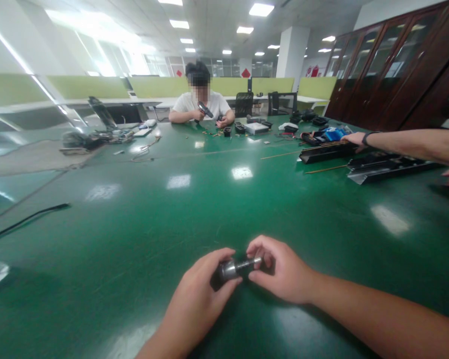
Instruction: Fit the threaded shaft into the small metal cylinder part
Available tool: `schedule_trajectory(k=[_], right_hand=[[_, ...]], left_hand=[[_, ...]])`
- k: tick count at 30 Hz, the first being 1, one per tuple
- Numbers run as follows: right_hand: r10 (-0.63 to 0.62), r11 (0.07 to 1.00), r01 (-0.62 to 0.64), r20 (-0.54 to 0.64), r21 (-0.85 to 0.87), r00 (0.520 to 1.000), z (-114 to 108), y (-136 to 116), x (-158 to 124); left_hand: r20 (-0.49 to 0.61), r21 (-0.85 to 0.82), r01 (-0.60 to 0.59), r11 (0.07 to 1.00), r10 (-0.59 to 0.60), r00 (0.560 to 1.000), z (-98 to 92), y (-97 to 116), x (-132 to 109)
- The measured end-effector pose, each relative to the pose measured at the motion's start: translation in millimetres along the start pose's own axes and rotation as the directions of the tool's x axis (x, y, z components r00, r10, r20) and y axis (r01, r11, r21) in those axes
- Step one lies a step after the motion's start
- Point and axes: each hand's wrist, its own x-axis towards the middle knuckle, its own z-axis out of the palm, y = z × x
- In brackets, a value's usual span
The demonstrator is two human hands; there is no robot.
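My left hand (pixel 200 289) and my right hand (pixel 282 269) meet low in the middle of the view, just above the green table (pixel 172 224). Between them is a small metal cylinder with a thin shaft (pixel 236 268). The left hand's fingers wrap the thick silver and black end. The right hand's fingertips pinch the shaft end. Both hands are closed on this part, and part of it is hidden by the fingers.
A person sits at the far side holding a dark tool (pixel 205 109) among small parts. From the right, another person's arm (pixel 407 142) reaches over black metal rails (pixel 381 169). A black cable (pixel 26 219) lies left; wooden cabinets (pixel 396 65) stand right.
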Motion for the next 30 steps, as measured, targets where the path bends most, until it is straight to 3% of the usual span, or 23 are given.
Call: schedule_trajectory(k=[4,12,19,30], right_hand=[[-0.058,0.998,0.058,0.008,-0.031,0.998,0.3,-1.9,-0.3],[-0.194,0.979,0.196,0.036,-0.048,0.98,-3.3,-8.2,0.2],[-0.114,0.99,0.118,0.046,-0.08,0.992,-3.3,-9.5,1.0],[-0.092,0.99,0.097,0.056,-0.102,0.994,-3.4,-6.0,-0.5]], left_hand=[[0.038,-0.023,0.048,0.999,-0.047,0.998,-1.6,4.7,0.4],[0.066,-0.055,0.024,0.998,-0.02,0.998,-0.4,6.9,1.2],[0.085,-0.075,-0.003,0.997,0.009,0.996,2.7,8.5,1.6],[0.067,-0.12,-0.059,0.991,0.067,0.995,2.3,10.3,0.3]])
